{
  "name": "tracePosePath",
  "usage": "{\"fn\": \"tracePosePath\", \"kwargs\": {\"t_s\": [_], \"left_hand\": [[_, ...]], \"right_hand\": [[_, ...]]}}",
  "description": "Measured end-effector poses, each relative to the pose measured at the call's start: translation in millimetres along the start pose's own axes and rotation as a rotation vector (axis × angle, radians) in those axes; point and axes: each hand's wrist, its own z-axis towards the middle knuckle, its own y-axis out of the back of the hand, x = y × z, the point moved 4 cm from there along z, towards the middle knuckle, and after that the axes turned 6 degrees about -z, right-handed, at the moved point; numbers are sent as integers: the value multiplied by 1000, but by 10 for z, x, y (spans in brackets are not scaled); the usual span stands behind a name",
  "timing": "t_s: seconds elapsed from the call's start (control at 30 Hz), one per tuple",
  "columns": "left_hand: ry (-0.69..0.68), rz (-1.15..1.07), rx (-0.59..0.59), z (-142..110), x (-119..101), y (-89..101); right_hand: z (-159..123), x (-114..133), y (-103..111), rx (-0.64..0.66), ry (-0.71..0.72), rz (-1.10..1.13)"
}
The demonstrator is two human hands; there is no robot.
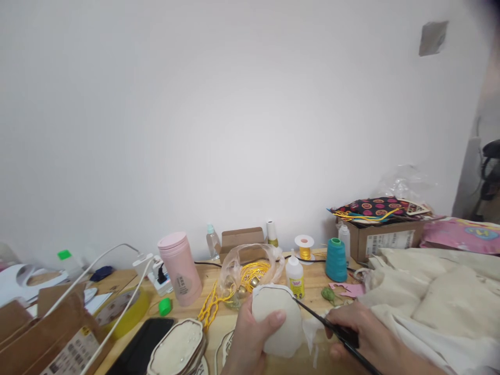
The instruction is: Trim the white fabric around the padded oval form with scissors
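Observation:
My left hand (253, 336) is closed around a cream, rounded panel (278, 325), its thumb lying across the front face. The panel's upper rim has a wavy outline. My right hand (363, 330) grips a slim black pointed tool (318, 316), whose exact kind I cannot make out. Its tip meets or nearly meets the panel's upper right edge. Thin whitish scraps (311, 333) hang or lie between the two hands. To the left of my left hand is a stack of similar scalloped panels (177, 346), and a white-capped glue bottle (295, 276) stands just behind the held panel.
A pink tumbler (180, 268), a black phone (140, 346) and yellow tape (125, 312) are on the left. Behind are a clear bag (230, 271) with yellow cords and a teal thread cone (336, 260). Cream fabric (441, 297) and a cardboard box (385, 237) fill the right.

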Motion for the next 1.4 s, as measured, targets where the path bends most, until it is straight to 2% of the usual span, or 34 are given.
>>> {"fn": "tracePosePath", "kwargs": {"t_s": [0.2, 0.37, 0.6, 0.77, 0.9, 1.17, 1.4], "left_hand": [[0, 19, -11, 9, -21, 6], [-11, 32, 25, -21, -57, -38], [17, -10, 38, 10, 42, -39], [14, 0, -15, -9, 63, -81], [11, -3, -8, -16, 81, -112], [16, 8, -25, 14, 191, -45], [11, -3, -4, 2, 183, -75]], "right_hand": [[-15, 7, -132, 154, 9, 344], [8, 26, -164, 165, 70, 489], [40, 37, -166, 56, 40, 378], [45, 64, -179, 4, 9, 366], [61, 132, -144, 15, 0, 406], [88, 194, -122, 8, 7, 471], [89, 163, -141, 10, -12, 453]]}}
